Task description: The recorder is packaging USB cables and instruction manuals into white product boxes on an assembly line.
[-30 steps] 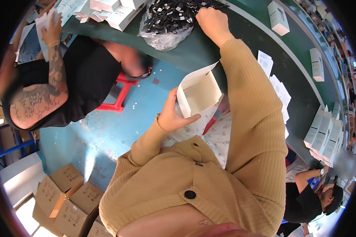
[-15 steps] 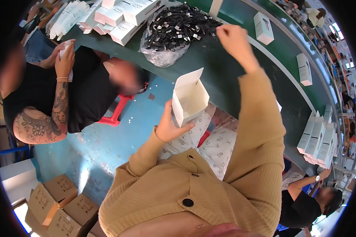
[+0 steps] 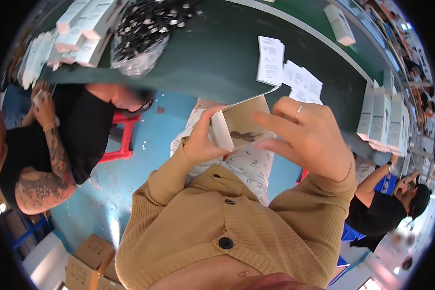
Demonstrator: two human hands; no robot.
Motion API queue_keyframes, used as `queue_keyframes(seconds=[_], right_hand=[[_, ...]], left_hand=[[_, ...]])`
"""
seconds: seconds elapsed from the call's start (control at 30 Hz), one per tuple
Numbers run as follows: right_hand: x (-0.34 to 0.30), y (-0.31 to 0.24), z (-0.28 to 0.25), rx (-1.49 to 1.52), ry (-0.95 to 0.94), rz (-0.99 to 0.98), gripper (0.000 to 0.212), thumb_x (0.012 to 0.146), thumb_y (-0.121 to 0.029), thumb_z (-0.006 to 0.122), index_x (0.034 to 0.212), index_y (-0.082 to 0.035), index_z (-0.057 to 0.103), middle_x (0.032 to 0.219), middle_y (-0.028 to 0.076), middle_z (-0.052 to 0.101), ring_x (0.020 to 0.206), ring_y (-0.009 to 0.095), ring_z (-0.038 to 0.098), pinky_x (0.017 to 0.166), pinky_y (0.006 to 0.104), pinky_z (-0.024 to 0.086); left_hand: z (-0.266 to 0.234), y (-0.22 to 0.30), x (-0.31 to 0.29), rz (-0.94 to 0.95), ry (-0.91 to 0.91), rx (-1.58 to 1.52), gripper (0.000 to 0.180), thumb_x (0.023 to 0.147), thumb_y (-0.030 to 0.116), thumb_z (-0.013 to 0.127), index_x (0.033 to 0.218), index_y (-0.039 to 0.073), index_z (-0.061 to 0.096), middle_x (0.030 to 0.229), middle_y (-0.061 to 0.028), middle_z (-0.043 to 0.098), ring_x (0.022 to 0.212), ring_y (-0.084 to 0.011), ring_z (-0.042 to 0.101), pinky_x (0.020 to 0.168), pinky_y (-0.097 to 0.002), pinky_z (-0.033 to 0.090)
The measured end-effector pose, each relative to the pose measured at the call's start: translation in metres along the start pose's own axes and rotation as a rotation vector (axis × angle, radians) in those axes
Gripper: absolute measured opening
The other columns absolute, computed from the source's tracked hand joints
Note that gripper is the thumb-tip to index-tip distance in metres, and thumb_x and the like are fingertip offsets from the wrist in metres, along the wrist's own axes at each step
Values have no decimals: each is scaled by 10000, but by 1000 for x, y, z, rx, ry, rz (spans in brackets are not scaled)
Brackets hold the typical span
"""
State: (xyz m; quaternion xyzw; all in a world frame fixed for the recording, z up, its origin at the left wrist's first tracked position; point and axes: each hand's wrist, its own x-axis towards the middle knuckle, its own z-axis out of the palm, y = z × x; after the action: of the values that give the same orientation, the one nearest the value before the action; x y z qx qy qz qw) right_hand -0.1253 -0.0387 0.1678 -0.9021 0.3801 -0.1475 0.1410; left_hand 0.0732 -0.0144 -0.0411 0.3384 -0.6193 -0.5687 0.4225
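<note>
Left fingers (image 3: 208,115) around white box (image 3: 241,118)

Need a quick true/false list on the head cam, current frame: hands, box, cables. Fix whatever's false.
1. The left hand holds a white box. True.
2. The white box is closed. False: it is open at the end facing the camera.
3. The right hand wears a ring. True.
4. Black cables are heaped in a clear plastic bag. True.
5. The right hand is in among the black cables. False: it is at the opening of the white box.
</note>
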Motion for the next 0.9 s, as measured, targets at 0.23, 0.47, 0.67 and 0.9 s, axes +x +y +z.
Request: queue_keyframes(seconds=[0.23,0.47,0.67,0.9], right_hand=[[-87,8,72,251,415,351,799,602,-424,846,1197,-61,455,1228,209,473,934,364,582,728,393,497],[-127,44,52,94,649,643,454,633,-122,758,941,-63,430,1062,161,503,823,302,538,693,360,469],[-213,158,14,-447,629,1056,357,753,-265,706,946,-35,511,791,161,564,809,367,566,669,429,448],[-223,193,20,-1192,419,1058,342,779,-378,680,978,-100,680,1114,113,601,1020,306,546,735,470,436]], left_hand=[[69,28,25,-136,56,-460,1024,732,510,754,1401,26,148,1338,-128,393,1252,-226,403,1013,-391,367],[84,70,71,-82,-299,-481,1120,798,669,552,1472,84,-124,1528,-194,74,1406,-337,166,1109,-494,172],[-7,49,88,99,213,35,750,788,162,705,1415,38,314,1419,-140,388,1298,-272,393,1046,-424,302],[-203,36,107,321,765,1623,743,741,437,729,1322,60,461,1332,-234,431,1221,-394,420,993,-498,344]])
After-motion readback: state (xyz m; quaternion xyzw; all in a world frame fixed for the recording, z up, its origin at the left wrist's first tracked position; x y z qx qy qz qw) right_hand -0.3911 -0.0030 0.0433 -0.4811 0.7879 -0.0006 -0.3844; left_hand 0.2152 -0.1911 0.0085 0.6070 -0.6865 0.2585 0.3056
